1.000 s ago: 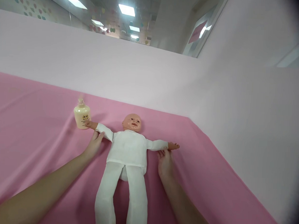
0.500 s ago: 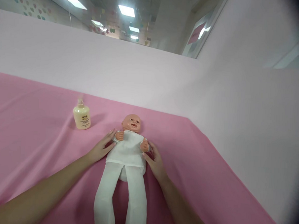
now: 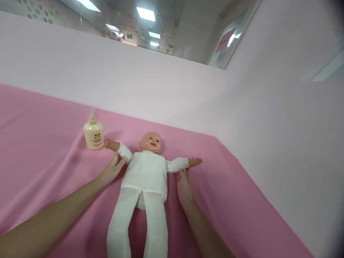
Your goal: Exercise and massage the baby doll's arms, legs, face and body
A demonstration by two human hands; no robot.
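Observation:
A baby doll (image 3: 145, 172) in a white top and white trousers lies on its back, both arms spread out sideways. My left hand (image 3: 113, 170) is closed at the sleeve of the doll's arm (image 3: 124, 151) on the left, thumb in front and fingers partly hidden behind it. On the other side, my right hand (image 3: 185, 186) grips the underside of the doll's arm (image 3: 177, 165) near the cuff; some fingertips are hidden. A cream-coloured pump bottle (image 3: 94, 135) stands upright by the doll's left-side hand, which appears to touch it.
Pink cloth (image 3: 231, 207) with soft folds covers the surface under the doll. A white wall (image 3: 151, 86) rises behind it and another (image 3: 291, 142) along the right. Above the back wall, a glass pane (image 3: 114, 20) shows ceiling lights.
The doll's arms have swung from folded over its chest to stretched out at both sides. My hands have shifted outward and lower along with them. The bottle has stayed put.

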